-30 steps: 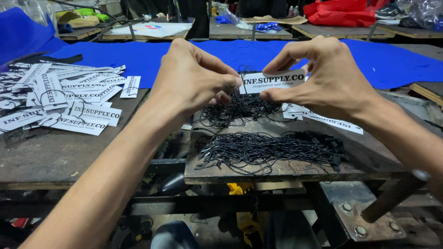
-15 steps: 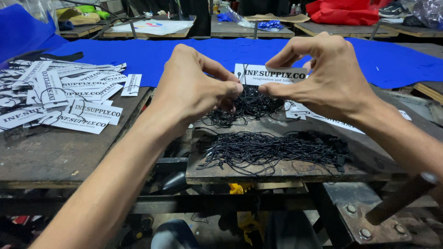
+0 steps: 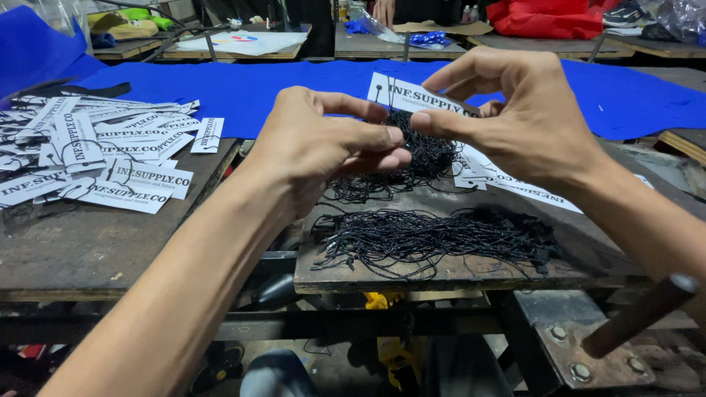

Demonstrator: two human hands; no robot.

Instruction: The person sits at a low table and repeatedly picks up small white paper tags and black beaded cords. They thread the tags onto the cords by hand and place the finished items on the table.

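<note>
A white paper tag [image 3: 413, 95] with a thin black string pinched between left hand [image 3: 323, 151] and right hand [image 3: 515, 110], fingertips pressed together, black strings [image 3: 434, 235] piled on the near counter [image 3: 110, 242], more white tags [image 3: 110, 154] spread at the left

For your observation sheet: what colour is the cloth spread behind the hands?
Bright blue cloth, seen in the head view.
</note>
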